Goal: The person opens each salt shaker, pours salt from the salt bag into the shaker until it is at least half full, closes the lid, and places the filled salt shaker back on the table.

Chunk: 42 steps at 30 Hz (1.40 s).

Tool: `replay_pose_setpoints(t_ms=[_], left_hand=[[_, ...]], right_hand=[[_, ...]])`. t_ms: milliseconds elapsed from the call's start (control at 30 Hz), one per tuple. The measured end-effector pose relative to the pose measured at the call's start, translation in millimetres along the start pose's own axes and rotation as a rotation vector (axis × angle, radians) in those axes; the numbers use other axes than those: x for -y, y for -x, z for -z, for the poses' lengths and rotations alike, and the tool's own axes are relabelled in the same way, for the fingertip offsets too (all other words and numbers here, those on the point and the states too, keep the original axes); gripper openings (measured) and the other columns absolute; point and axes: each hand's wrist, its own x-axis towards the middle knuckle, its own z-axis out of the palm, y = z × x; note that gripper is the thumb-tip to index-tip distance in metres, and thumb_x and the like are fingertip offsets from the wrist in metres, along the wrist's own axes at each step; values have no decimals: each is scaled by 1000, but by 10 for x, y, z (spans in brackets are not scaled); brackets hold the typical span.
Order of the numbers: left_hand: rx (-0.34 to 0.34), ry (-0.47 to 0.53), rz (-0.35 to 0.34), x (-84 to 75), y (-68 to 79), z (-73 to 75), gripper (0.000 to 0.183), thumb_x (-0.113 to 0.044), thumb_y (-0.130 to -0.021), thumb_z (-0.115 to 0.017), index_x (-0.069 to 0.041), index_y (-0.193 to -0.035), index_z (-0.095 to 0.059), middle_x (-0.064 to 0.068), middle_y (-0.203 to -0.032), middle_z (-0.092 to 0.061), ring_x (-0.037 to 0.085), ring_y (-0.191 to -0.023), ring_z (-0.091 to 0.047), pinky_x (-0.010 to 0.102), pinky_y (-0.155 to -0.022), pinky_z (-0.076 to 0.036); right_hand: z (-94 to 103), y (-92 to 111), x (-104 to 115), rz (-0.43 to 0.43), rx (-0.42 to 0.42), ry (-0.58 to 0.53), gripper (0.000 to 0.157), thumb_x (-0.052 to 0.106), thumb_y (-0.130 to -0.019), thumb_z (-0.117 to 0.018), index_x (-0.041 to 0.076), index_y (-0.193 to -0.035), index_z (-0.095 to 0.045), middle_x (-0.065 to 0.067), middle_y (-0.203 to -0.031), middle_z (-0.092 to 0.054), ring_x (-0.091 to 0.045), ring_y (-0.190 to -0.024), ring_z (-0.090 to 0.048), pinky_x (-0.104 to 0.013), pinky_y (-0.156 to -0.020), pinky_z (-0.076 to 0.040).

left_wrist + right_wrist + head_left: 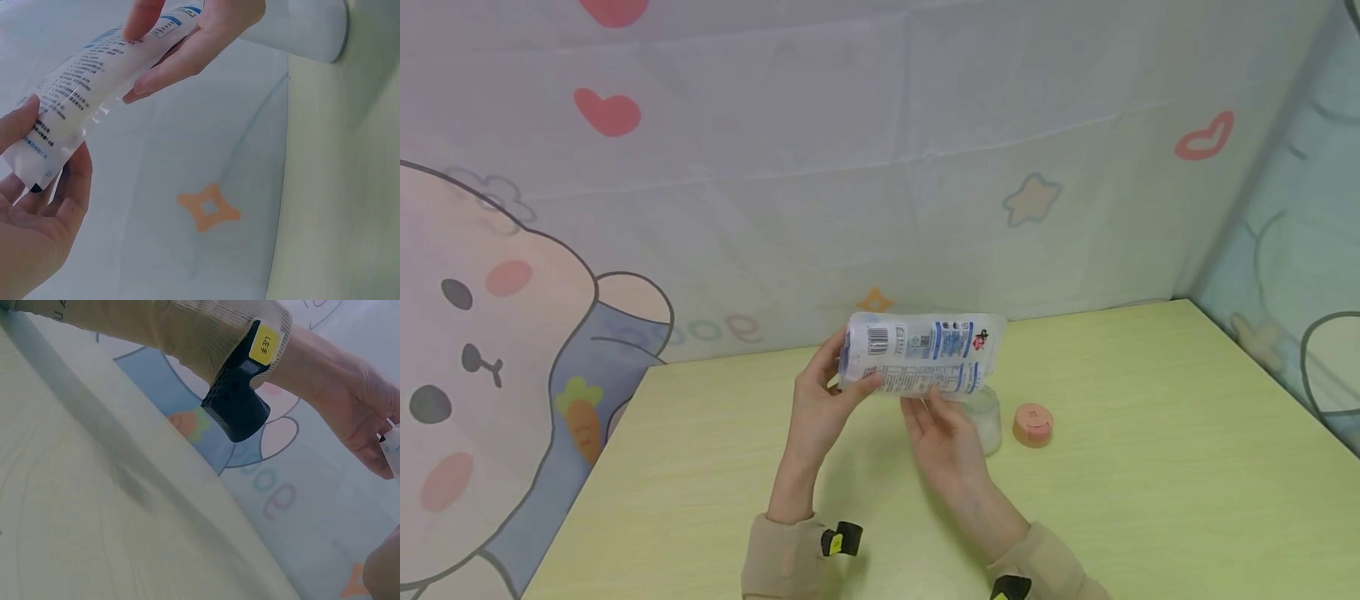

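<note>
Packet (917, 354), white with blue print, is pinched by the left hand (817, 408) at its barcode end, thumb across the printed face and fingers behind. The right hand (946, 446) has it at the lower edge — thumb on the front, fingers underneath — so all 2 hands hold the same thing, raised above the table (700, 467). Both sleeves (784, 554) are beige, and each wrist carries a black mount (842, 539) with a yellow label. Just past the right hand stands a clear jar (988, 425) with something white inside, its near side partly covered by that hand and its top by the packet. Near the jar, to its right, 1 pinkish-orange cap (1033, 425) sits on the wood-grained surface. Farther out hangs a pale backdrop (820, 233) with 3 red hearts and a cartoon animal (482, 333) at the left.
</note>
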Motion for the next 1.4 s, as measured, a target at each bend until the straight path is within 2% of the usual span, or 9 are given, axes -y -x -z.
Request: replay_pose_setpoints(t_ms=[167,300,433,567,833,1167,1400], left_hand=[[61,-20,41,-3,-2,37,74,-1,-82,-73,-20,-146,-40,7,-128,-57,20,-108,-55,25,-85,-53],[110,-74,40,2,1,59,87,3,-80,-72,-24,-151,-30,4,-137,-49,21,-116,-51,30,-91,-50],[134,-88,30,5,3,64,91,5,-81,-70,-30,-152,-25,3,-142,-45,22,-121,-49,34,-94,-49],[123,-88,31,8,-5,57,90,5,-82,-70,-28,-152,-25,4,-143,-46,23,-123,-50,35,-94,-50],[72,-88,30,31,-18,44,82,4,-81,-71,-22,-149,-35,6,-138,-52,23,-117,-54,30,-90,-48],[54,-66,23,21,-24,28,77,7,-79,-71,-19,-145,-42,11,-133,-56,24,-116,-55,31,-89,-48],[51,-61,25,18,-21,24,76,7,-78,-72,-20,-143,-44,12,-129,-59,25,-113,-58,28,-86,-51]], right_hand=[[-5,-1,2,-4,-7,-20,29,8,-100,-45,22,-126,-43,5,-118,-62,-11,-117,-58,-27,-113,-35],[1,-9,2,-5,-10,-27,29,7,-99,-46,20,-125,-43,4,-117,-63,-11,-117,-58,-28,-115,-33],[8,-13,4,-5,-13,-33,30,7,-99,-47,19,-126,-42,3,-115,-64,-12,-116,-59,-29,-116,-31],[3,-13,6,-4,-11,-30,31,7,-99,-46,20,-128,-41,3,-116,-64,-12,-117,-59,-29,-116,-31],[-2,-15,6,-8,-7,-22,30,10,-100,-46,21,-127,-40,4,-116,-63,-11,-115,-59,-28,-116,-32],[-20,-4,-11,-5,1,16,24,12,-101,-43,23,-122,-46,7,-114,-63,-9,-113,-59,-26,-113,-36],[-13,-2,-8,-14,11,0,25,11,-101,-44,24,-122,-46,8,-114,-63,-9,-113,-59,-26,-112,-37]])
